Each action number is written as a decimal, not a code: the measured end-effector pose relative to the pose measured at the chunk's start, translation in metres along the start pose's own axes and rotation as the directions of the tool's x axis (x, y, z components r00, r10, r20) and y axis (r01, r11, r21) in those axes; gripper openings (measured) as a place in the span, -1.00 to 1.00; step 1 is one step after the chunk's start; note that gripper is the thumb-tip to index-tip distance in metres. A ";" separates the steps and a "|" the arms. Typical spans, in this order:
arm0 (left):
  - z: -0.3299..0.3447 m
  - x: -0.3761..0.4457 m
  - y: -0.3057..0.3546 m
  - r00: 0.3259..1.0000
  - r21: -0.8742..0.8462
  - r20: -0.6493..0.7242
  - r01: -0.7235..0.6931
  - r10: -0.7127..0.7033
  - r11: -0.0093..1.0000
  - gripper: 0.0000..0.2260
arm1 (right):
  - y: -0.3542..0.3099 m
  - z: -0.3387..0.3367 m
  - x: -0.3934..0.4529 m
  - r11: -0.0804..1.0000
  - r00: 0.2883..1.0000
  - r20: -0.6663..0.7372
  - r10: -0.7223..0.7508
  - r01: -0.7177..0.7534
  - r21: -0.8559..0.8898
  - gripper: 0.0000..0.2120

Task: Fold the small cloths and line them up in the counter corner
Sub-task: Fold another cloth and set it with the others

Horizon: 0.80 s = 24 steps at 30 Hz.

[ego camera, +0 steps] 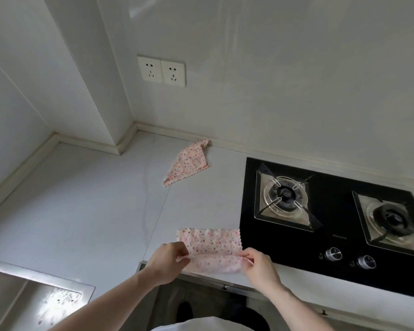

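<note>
A small pink speckled cloth (210,244) lies at the counter's front edge, creased across its middle, with its near half hanging over the edge. My left hand (167,261) pinches its left end at the crease. My right hand (258,263) pinches the right end. A second cloth of the same pattern (189,163) lies loosely folded in a rough triangle farther back, touching the back wall's trim, right of the counter corner (134,134).
A black glass gas hob (325,237) with two burners and two knobs fills the counter's right side, its left edge beside the held cloth. A steel sink (34,299) sits at the lower left. Two wall sockets (161,71) are above the corner.
</note>
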<state>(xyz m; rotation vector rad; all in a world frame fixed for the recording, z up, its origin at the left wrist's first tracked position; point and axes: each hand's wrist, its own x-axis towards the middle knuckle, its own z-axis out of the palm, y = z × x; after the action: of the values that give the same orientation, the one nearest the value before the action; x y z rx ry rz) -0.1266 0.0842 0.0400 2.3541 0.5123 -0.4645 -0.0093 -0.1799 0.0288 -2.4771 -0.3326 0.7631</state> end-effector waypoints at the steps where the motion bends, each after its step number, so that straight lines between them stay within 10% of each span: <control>1: -0.003 0.005 0.001 0.999 -0.017 -0.009 0.038 -0.038 0.999 -0.95 | -0.004 -0.003 0.007 1.000 1.000 -0.001 0.013 -0.013 0.018 -0.81; 12: -0.014 0.057 0.016 0.961 0.055 -0.113 0.259 -0.252 0.964 -0.59 | -0.038 -0.022 0.067 0.984 0.983 -0.076 0.167 -0.161 0.075 -0.68; 24: 0.053 0.014 0.019 0.990 0.326 0.139 -0.048 0.002 0.944 -0.40 | -0.024 0.017 0.039 0.891 0.901 -0.042 0.431 -0.418 0.178 -0.51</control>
<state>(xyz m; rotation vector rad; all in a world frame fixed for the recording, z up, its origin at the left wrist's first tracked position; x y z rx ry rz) -0.1159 0.0381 0.0060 2.6177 0.3612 -0.7432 0.0106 -0.1380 0.0120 -2.4367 0.3074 0.8192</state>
